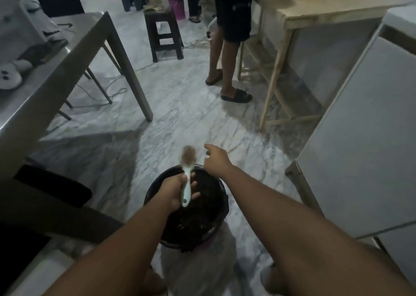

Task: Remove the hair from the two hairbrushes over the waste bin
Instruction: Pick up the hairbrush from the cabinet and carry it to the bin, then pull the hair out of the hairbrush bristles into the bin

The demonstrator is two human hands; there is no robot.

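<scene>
Item, nearest: two bare forearms reaching forward and down from the lower edge of the view. Item: waste bin point(148, 192), round and black, standing on the floor directly beneath the hands, its inside filled with a dark mass that cannot be made out. Item: left hand point(177, 192), above the bin's opening, fingers wrapped round the handle of the hairbrush point(188, 160). The brush is pale teal and held roughly upright, its head over the bin's far rim, with a blurred tuft of light brown hair in the bristles. Item: right hand point(216, 160), just right of the brush head and apart from it, past the bin's far rim. One finger is stretched forward and the rest are tucked under; whether it pinches anything cannot be told. Item: floor point(180, 120), pale grey veined marble. Item, left: grey tabletop point(45, 81) bearing a white soft toy point(11, 75). Item, right: white cabinet point(360, 138). Item, beyond it: wooden tabletop point(326, 0) on a light frame. Item: a person point(231, 14) in dark shorts and dark slippers standing beside it. Item, farthest: dark stool point(163, 34) and a pink bucket point(177, 7) behind it.
</scene>
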